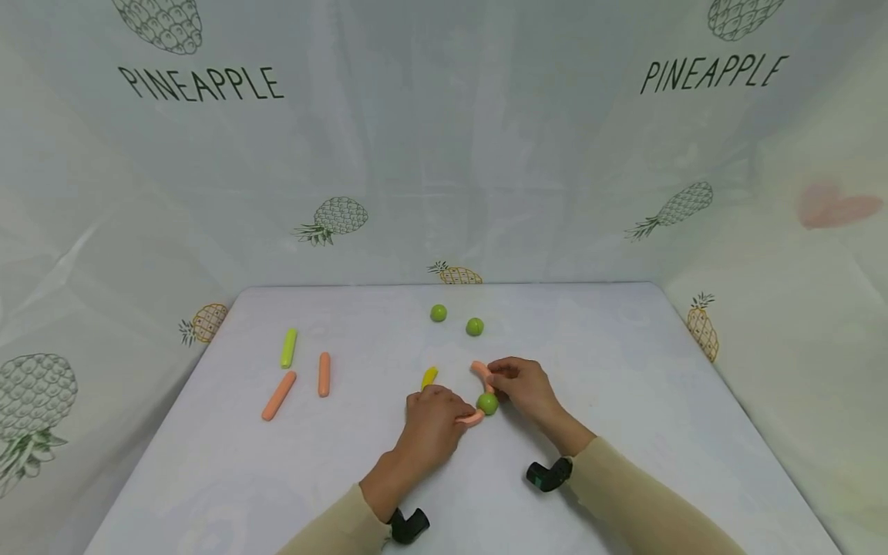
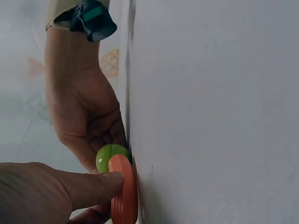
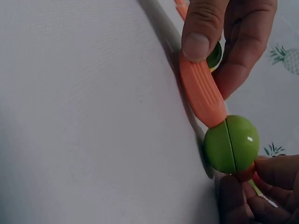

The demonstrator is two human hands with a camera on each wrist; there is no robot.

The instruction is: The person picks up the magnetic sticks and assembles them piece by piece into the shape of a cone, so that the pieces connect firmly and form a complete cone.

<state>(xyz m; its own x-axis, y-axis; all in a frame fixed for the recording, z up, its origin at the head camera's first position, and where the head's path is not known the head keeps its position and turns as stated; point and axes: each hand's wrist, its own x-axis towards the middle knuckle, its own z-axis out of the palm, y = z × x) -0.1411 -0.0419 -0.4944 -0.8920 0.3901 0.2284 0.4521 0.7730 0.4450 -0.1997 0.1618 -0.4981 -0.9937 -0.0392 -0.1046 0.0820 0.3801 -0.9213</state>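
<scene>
My left hand pinches a short curved orange stick, its thumb lying along the ribbed side in the left wrist view. Opposite it, my right hand pinches another curved orange stick between thumb and fingers. One end of that stick meets a green ball with a seam round its middle. The left hand's stick also touches this ball, from the other side. Beside the left hand's knuckles a yellow stick pokes out, its lower part hidden by the hand.
Two more green balls, one left of the other, lie farther back on the white table. To the left lie a yellow-green stick and two straight orange sticks. A pineapple-printed sheet hangs behind the table.
</scene>
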